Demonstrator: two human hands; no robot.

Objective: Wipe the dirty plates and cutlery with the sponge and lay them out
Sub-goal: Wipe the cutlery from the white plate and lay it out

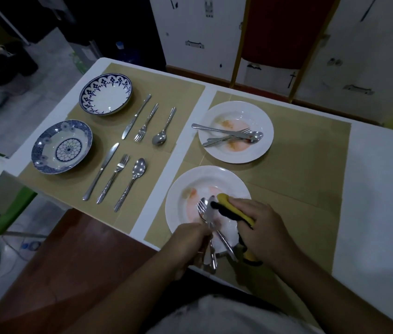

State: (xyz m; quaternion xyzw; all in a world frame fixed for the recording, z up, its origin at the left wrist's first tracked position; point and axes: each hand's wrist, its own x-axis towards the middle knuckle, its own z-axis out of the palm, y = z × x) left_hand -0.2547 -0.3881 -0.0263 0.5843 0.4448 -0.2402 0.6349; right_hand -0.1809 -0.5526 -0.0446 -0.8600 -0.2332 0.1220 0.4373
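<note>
- far left, the blue-and-white patterned bowl with a round medallion (61,147) sits clean on the left tan paper mat (183,97); just behind it is the white bowl with a dark blue floral rim (105,94).
- beside them, two neat rows of steel cutlery: the far knife (135,116), fork (146,122) and spoon (164,127), then the near knife (101,171), fork (113,178) and spoon (131,184), all lying apart.
- a bare strip of the white table (181,141) splits the two mats.
- now the action: the left hand (188,242) is curled tight round a bundle of steel cutlery (202,209), heads fanned over the near white plate (226,177), which is smeared orange.
- the right hand (258,222) grips the yellow-and-black sponge (226,204), folded and pressed against that bundle.
- further back on the right mat (311,153), the far white plate (238,109) shows orange stains, with dirty cutlery (229,136) crossed on it.
</note>
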